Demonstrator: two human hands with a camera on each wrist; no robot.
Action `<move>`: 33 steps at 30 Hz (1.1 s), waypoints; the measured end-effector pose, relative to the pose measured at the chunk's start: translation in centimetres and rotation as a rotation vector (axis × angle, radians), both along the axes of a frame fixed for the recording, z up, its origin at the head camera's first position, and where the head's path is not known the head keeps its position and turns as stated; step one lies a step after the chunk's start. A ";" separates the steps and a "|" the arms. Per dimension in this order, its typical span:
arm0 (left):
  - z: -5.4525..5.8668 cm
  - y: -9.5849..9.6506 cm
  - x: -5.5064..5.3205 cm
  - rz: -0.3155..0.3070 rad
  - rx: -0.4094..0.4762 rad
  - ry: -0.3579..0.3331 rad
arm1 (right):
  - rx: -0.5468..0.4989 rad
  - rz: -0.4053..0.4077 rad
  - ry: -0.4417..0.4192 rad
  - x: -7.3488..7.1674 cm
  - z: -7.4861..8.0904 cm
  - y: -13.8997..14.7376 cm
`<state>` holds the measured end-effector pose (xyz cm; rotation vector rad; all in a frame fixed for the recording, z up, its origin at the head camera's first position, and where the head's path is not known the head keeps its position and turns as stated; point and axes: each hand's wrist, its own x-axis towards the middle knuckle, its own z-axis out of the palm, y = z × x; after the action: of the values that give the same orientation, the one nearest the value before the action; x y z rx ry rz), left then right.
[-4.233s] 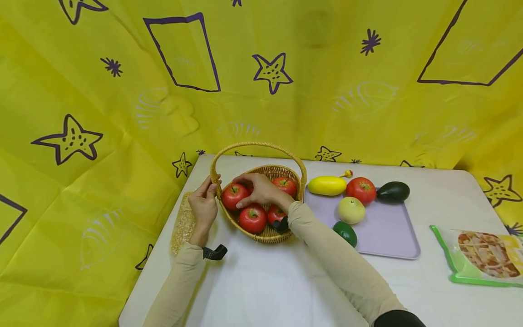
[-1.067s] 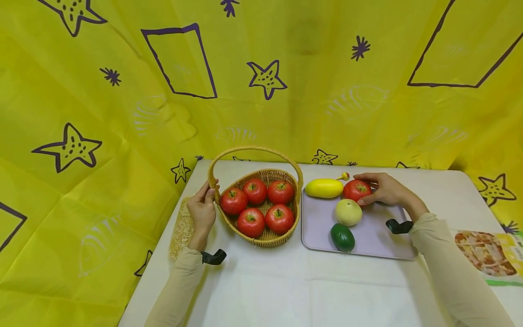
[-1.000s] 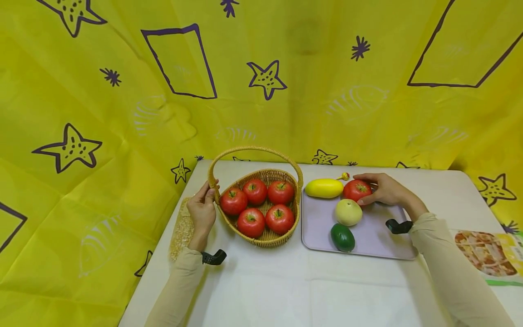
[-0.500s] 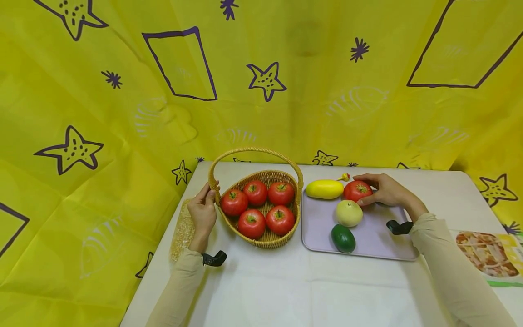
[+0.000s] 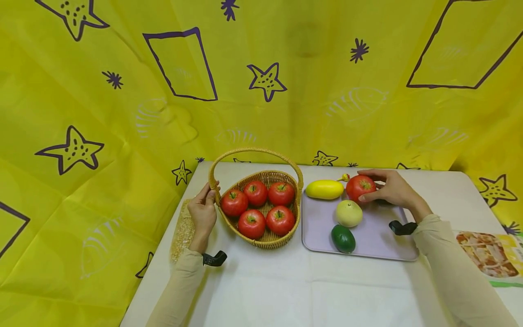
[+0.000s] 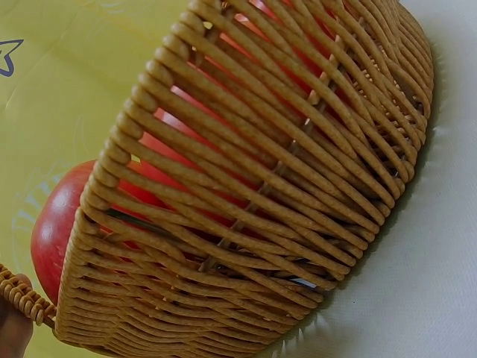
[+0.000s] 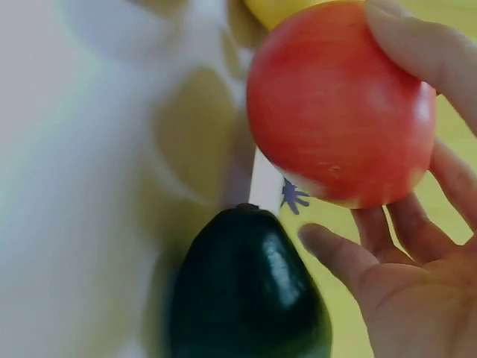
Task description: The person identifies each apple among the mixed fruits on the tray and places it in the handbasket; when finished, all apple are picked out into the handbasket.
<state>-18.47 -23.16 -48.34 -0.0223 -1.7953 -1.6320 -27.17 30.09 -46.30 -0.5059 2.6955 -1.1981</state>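
My left hand (image 5: 203, 213) holds the left base of the handle on a wicker basket (image 5: 261, 243). Several red apples (image 5: 251, 223) sit inside; the left wrist view shows the basket's woven side (image 6: 246, 186) up close. With thumb and fingers, my right hand (image 5: 394, 190) grips another red apple (image 5: 361, 187) at the back of a lilac tray (image 5: 376, 236). In the right wrist view this apple (image 7: 339, 101) appears raised, apart from a dark green avocado-like fruit (image 7: 250, 298). That fruit is mostly hidden behind the hand in the head view.
A yellow oblong fruit (image 5: 324, 189) lies across the tray's back left. Near it are a pale round fruit (image 5: 349, 213) and a green oval fruit (image 5: 343, 238). A bag of grains (image 5: 182, 231) lies left of the basket, a printed food bag (image 5: 486, 254) at far right.
The right hand went from among the apples in the basket to the apple at the tray, then raised it slightly. The left hand stays at the basket handle.
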 end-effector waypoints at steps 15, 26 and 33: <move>0.0 -0.1 0.0 0.017 -0.016 -0.032 | -0.110 -0.077 0.018 1.1 2.4 -0.8; 0.0 -0.1 0.1 0.008 0.001 -0.027 | -0.312 0.051 -0.002 2.5 4.4 -3.5; -0.1 -0.2 0.0 -0.021 0.025 -0.014 | -0.399 0.153 -0.028 3.4 5.4 -5.2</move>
<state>-18.51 -23.31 -48.41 -0.0179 -1.7909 -1.6729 -23.74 24.93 -40.92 -0.7232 2.3442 -1.6859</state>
